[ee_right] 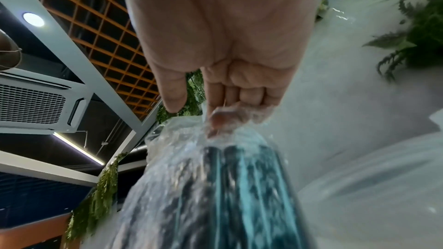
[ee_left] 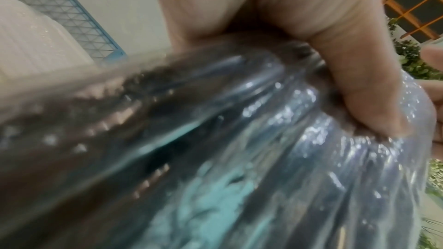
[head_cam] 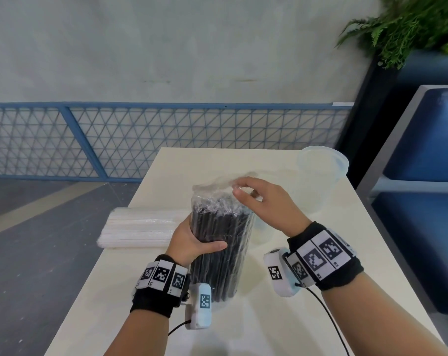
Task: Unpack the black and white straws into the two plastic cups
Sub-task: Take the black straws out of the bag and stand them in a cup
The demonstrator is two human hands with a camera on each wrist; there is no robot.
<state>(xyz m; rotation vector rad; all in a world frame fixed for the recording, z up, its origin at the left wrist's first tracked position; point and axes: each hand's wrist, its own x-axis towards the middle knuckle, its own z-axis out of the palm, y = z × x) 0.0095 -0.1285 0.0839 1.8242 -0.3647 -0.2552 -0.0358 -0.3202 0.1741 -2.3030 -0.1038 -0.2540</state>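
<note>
Black straws pack (head_cam: 221, 242): a clear-wrapped bundle standing upright at table centre, its base on the tabletop (it leans slightly toward 1 o'clock).
White straws pack (head_cam: 140, 227): lying flat at 9 o'clock of the black bundle, on the left edge of the table (head_cam: 269, 317), apart from both hands.
Left hand (head_cam: 192, 240): comes in from 7 o'clock and wraps the bundle's mid-section, thumb across the near face, fingers hidden round the far side; in the left wrist view the thumb (ee_left: 354, 82) presses into the crinkled wrap.
Right hand (head_cam: 264, 201): reaches in from 4 o'clock, wrist raised, palm down; its fingertips (ee_right: 223, 118) are bent onto the loose plastic at the bundle's top, the thumb held just clear of it.
Plastic cup (head_cam: 317, 176): clear, upright at 2 o'clock of the bundle, near the table's far right corner.
Second cup (head_cam: 262, 232): a faint clear shape just right of the bundle, below the right hand (too indistinct to describe further).
</note>
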